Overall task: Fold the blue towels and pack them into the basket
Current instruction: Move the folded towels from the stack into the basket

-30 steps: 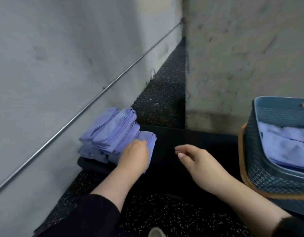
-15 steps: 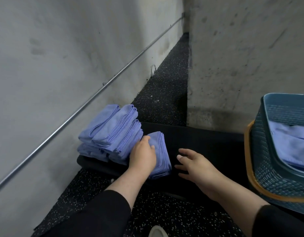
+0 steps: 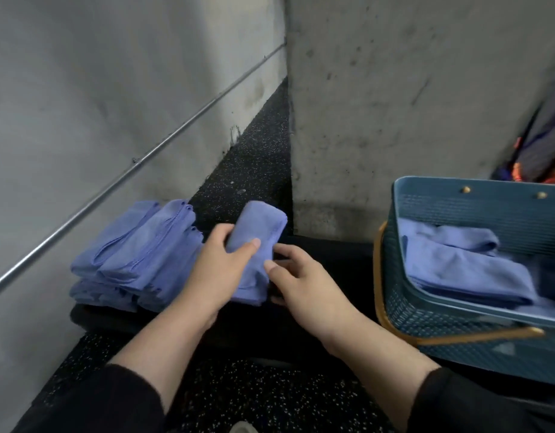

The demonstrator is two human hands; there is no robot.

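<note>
At centre frame, the left hand (image 3: 220, 270) now grips one folded blue towel (image 3: 254, 242), thumb across its top and fingers curled round its left edge. Half a second ago that towel lay flat on the dark surface (image 3: 326, 260) just right of the pile with the hand resting on it; a second ago the hand was only reaching the pile's edge. So the towel has been drawn off the pile and tipped up, its far end raised toward the wall corner. The right hand (image 3: 304, 289), which hovered apart with loose fingers, has closed in and now pinches the towel's lower right edge between thumb and fingertips. Both hands thus hold one towel, which I judge is about to be carried right to the basket, or folded once more first.

Counted: two hands; one towel in hand; one pile of folded towels (image 3: 135, 251) at left centre, fanned in two tiers, whose number I cannot tell, though several edges show; one teal basket (image 3: 457, 320) at the right with a tan handle (image 3: 379, 276), holding at least two folded towels (image 3: 463, 270), the rest hidden or blurred.
</note>
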